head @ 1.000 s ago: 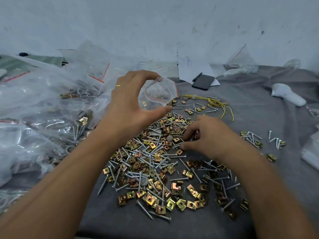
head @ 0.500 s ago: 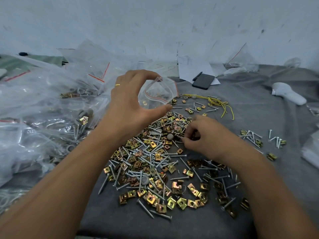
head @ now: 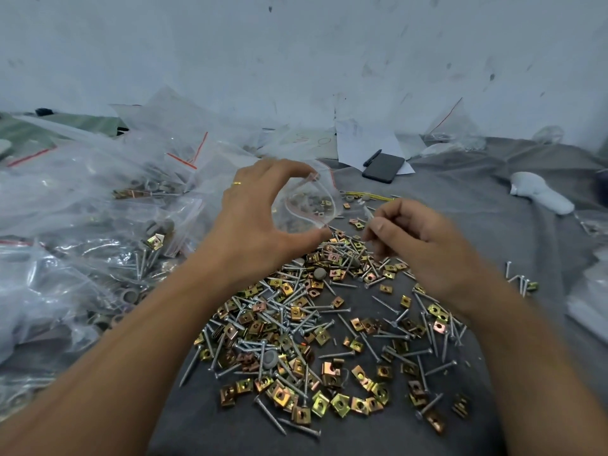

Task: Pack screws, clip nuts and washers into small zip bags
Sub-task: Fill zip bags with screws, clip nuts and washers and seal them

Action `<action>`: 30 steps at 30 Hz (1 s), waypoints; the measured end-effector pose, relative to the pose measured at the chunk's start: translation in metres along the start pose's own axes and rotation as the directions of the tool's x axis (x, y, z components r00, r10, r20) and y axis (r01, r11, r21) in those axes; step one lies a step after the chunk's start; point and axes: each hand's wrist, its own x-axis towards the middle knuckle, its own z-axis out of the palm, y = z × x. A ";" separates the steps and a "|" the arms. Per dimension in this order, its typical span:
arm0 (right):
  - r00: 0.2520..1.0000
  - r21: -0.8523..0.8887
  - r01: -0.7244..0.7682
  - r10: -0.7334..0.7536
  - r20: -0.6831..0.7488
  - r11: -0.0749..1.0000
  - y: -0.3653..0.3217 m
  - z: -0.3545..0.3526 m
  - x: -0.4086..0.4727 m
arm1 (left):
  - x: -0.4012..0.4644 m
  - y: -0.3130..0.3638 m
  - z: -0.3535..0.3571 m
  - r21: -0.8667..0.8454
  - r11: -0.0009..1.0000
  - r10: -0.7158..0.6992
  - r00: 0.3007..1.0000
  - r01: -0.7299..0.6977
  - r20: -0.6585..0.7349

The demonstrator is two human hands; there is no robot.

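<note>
Your left hand makes the grip that matters: thumb and forefinger curl round the mouth of a small zip bag and pinch it wide, so the clear plastic bows into a rounded opening facing your right hand. A gold ring sits on one left finger. Your right hand hovers just beside that opening, fingers curled, thumb and fingertips pinched on a thin screw whose tip points up toward the bag. Whether anything more lies in that palm you cannot tell.

Below both hands, the loose pile of screws and brass-coloured clip nuts spreads across the grey cloth covering the bench, with a few grey washers scattered among them. A smaller cluster of screws lies apart near your right forearm.

To your left, a heap of filled clear bags with red seal lines is stacked up. Farther back, a dark phone rests on white paper, a yellow wire lies just beyond the bag, and a white handheld device sits at the far right.
</note>
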 end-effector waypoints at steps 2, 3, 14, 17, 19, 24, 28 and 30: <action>0.998 0.017 0.061 -0.061 -0.031 0.998 -0.008 0.001 -0.001 | 0.000 0.002 0.003 0.021 1.000 0.021 1.000 -0.021 0.013; 0.996 0.005 0.082 -0.082 -0.034 0.997 -0.012 0.002 -0.001 | 0.000 0.003 0.005 0.024 0.999 0.029 0.999 -0.030 0.016; 0.989 -0.354 0.130 -0.144 -0.015 0.926 -0.036 0.015 0.000 | -0.003 0.007 0.014 0.034 0.991 0.132 0.991 -0.133 0.040; 0.983 -0.398 0.130 -0.171 -0.069 0.908 -0.037 0.019 0.002 | -0.004 0.008 0.015 0.034 0.991 0.128 0.991 -0.130 0.042; 0.981 -0.403 0.136 -0.181 -0.076 0.905 -0.038 0.022 0.003 | -0.004 0.008 0.014 0.036 0.992 0.118 0.992 -0.120 0.039; 0.943 -0.273 0.191 -0.253 -0.214 0.943 -0.032 0.015 0.003 | -0.001 0.003 0.008 0.023 0.997 0.073 0.997 -0.074 0.010; 0.983 -0.456 0.058 -0.129 -0.127 0.888 -0.016 0.001 0.003 | -0.001 -0.004 0.004 -0.059 0.998 0.022 0.999 -0.024 -0.041; 0.998 -0.607 -0.016 0.046 0.034 0.795 -0.009 0.006 0.004 | -0.001 -0.004 0.004 -0.086 0.996 0.002 0.998 -0.007 -0.057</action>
